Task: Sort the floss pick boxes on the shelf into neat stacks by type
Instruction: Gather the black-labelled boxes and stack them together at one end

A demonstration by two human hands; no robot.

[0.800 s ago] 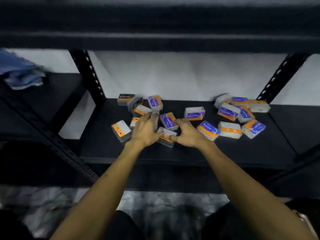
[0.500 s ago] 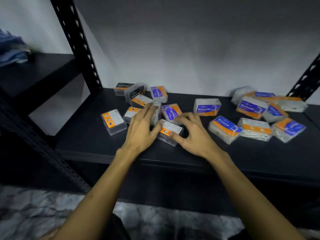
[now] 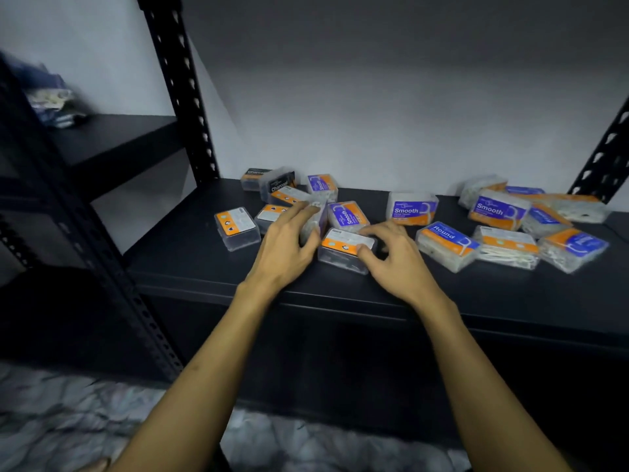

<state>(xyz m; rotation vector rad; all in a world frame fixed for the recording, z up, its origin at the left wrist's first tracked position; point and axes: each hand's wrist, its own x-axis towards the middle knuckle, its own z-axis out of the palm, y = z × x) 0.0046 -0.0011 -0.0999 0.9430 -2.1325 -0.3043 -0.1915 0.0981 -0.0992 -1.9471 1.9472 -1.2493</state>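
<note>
Several clear floss pick boxes lie scattered on the black shelf (image 3: 204, 257). At the back left are two Charcoal boxes (image 3: 280, 183). Purple-and-orange Smooth boxes (image 3: 412, 210) and a Round box (image 3: 446, 245) lie in the middle and to the right. My left hand (image 3: 284, 248) grips a blurred clear box (image 3: 315, 221) standing on edge, fingers over its top and thumb on its near side. My right hand (image 3: 396, 258) holds the right end of a face-down box with an orange and white label (image 3: 342, 250), with its thumb on the label.
A black perforated post (image 3: 180, 90) stands at the shelf's back left and another (image 3: 606, 158) at the right. A second shelf at the left carries a blue bundle (image 3: 51, 97). More boxes are piled at the far right (image 3: 575, 248). One box (image 3: 236, 226) lies alone at the left.
The view has come closer to the shelf. My left hand has gone from lying flat on the boxes to holding one tipped up on edge. My right hand stays at the face-down box.
</note>
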